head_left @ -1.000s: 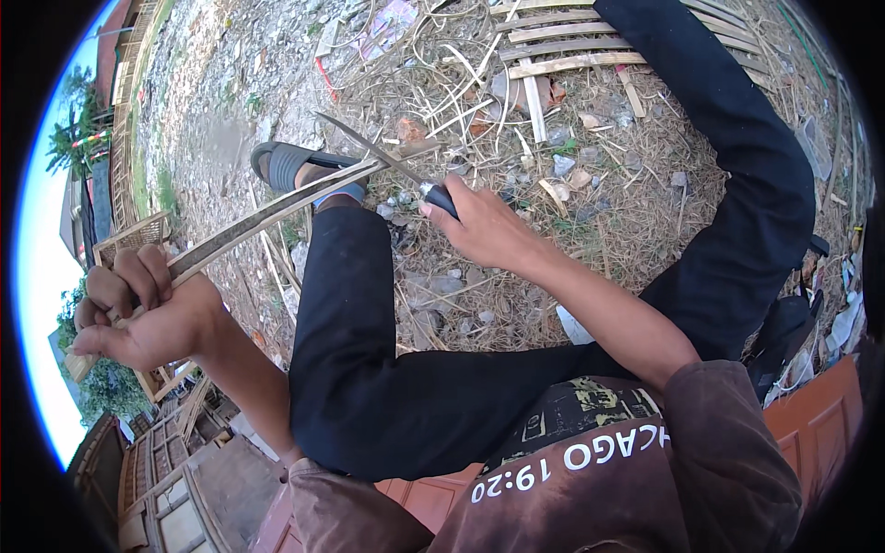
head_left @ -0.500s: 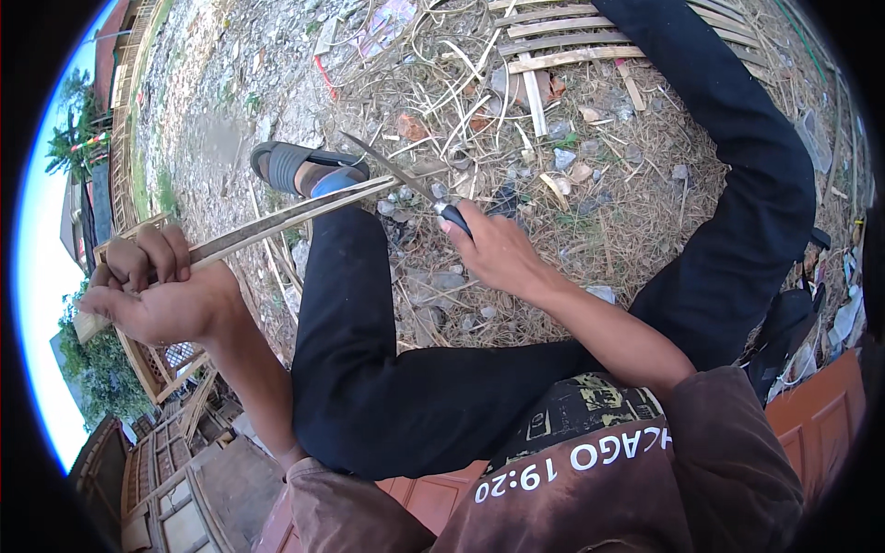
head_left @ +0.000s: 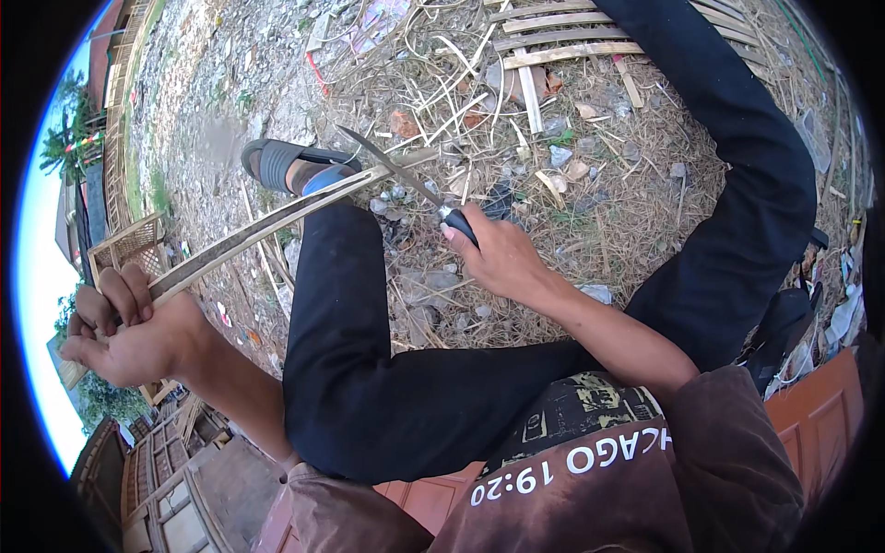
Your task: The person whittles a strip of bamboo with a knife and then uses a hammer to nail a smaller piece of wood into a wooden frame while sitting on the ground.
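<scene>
My left hand [head_left: 152,336], at the far left, has its fingers wrapped round the near end of a long bamboo strip [head_left: 267,222]. The strip slants away to the upper right, passing over my left lower leg near the sandal [head_left: 284,168]. In the middle of the view my right hand [head_left: 509,260] is closed on the dark handle of a knife [head_left: 454,221]. Its narrow blade points to the upper left and crosses the strip near the far end. Whether the edge is biting into the bamboo I cannot tell.
Several bamboo slats [head_left: 562,34] lie in a row at the top, partly behind my right leg [head_left: 710,101]. Thin shavings [head_left: 452,120], stones and dry grass cover the ground. Reddish-brown panels [head_left: 820,415] show beneath me. Wooden frames [head_left: 175,493] stand at the lower left.
My left hand has drawn down and to the left, and the bamboo strip has shifted with it under the knife. The knife and my right hand have barely moved. My left foot has shifted slightly left.
</scene>
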Available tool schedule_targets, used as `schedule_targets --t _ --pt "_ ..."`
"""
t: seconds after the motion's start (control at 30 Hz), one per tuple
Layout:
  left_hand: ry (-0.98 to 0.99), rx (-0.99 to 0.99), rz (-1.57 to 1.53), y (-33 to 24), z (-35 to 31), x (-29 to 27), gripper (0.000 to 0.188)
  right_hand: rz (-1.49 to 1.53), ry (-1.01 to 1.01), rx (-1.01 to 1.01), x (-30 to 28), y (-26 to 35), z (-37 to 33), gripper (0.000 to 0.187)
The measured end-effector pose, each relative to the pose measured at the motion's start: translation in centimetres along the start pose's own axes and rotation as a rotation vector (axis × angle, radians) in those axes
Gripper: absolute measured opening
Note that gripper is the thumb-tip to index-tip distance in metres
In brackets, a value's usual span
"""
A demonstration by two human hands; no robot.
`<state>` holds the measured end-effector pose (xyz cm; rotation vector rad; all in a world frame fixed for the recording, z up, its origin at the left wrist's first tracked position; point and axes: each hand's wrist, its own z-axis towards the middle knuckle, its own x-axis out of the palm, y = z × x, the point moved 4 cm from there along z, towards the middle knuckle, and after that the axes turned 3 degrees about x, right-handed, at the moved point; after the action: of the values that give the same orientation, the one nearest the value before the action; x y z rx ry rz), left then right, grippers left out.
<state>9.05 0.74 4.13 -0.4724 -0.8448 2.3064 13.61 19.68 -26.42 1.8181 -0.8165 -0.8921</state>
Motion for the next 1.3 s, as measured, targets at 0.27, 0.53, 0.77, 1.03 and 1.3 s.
schedule_targets --t 0.27,0.53,0.77,1.03,1.3 --pt "0.079 -0.036 -0.073 0.6 0.2 -0.4 0.046 0.013 0.005 0.037 -0.6 -0.3 -0.1 0.031" --pt "0.096 -0.050 -0.054 0.9 -1.2 1.7 0.046 0.067 0.027 0.105 -0.7 -0.9 -0.3 0.031" --pt "0.059 -0.017 0.064 0.5 -1.5 2.3 0.046 0.163 -0.030 -0.326 -1.2 5.7 -2.6 0.029" --pt "0.065 -0.023 0.032 1.1 -1.2 1.7 0.048 0.135 -0.038 -0.060 0.4 1.8 -0.5 0.029" --pt "0.102 -0.038 -0.008 1.5 -0.9 2.4 0.047 0.082 -0.033 0.091 1.3 -2.0 1.2 0.030"
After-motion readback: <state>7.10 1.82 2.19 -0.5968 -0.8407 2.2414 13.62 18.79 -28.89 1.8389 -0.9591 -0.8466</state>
